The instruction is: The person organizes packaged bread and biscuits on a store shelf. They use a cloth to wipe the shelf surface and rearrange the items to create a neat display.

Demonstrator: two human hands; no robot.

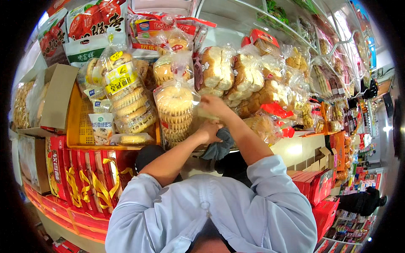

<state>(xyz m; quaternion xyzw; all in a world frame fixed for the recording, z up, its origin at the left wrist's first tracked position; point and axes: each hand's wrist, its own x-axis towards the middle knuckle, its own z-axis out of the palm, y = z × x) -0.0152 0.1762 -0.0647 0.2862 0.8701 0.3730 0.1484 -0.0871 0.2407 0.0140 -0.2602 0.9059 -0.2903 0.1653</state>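
Note:
My left hand (pixel 209 132) is closed around a bunched grey cloth (pixel 223 142) at the front of the display. Just beyond it, my right hand (pixel 215 107) crosses over with bent fingers. Those fingertips sit between a clear bag of stacked round pastries (pixel 175 109) and bagged bread loaves (pixel 217 68). They seem to touch clear plastic; whether they grip it is hidden. Right of my right forearm lies another bagged bread (pixel 261 126) with red wrapping. A tall bag of round cakes (pixel 131 98) with a yellow label leans to the left.
An orange plastic crate (pixel 76 126) holds packaged bread at left, beside an open cardboard box (pixel 60 91). Red gift boxes (pixel 91 177) with yellow ribbons stand below it. Large bags of dates (pixel 95 28) rise behind. A person in dark clothes (pixel 360 200) is far right.

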